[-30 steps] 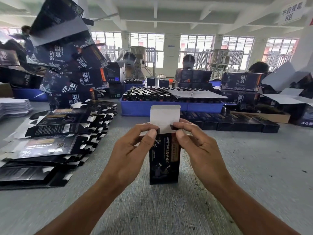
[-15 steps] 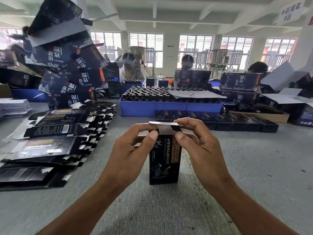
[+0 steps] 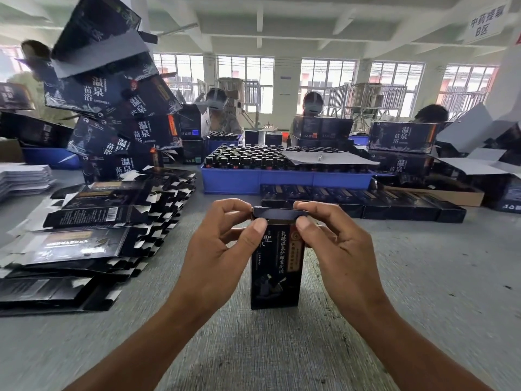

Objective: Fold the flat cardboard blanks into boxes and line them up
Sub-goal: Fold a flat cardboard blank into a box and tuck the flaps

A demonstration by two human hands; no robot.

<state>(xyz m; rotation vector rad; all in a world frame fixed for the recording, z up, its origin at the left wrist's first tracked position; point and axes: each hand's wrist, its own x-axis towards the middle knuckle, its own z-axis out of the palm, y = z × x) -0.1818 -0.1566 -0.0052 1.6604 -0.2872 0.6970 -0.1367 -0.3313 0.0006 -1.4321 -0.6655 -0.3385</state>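
The box (image 3: 276, 266) stands upright on the desk (image 3: 423, 277) before you. Your left hand (image 3: 222, 249) and right hand (image 3: 335, 246) pinch its top flap (image 3: 279, 213), fingers curled, folding it shut. Next, tuck the flap in, then set the box in the row (image 3: 366, 201) behind. A blue tray (image 3: 282, 180) holds capped bottles (image 3: 248, 158); blanks (image 3: 93, 235) lie left.

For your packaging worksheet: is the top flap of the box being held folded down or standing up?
Folded down, not yet fully tucked: the top flap lies across the box, pinched by left hand and right hand.
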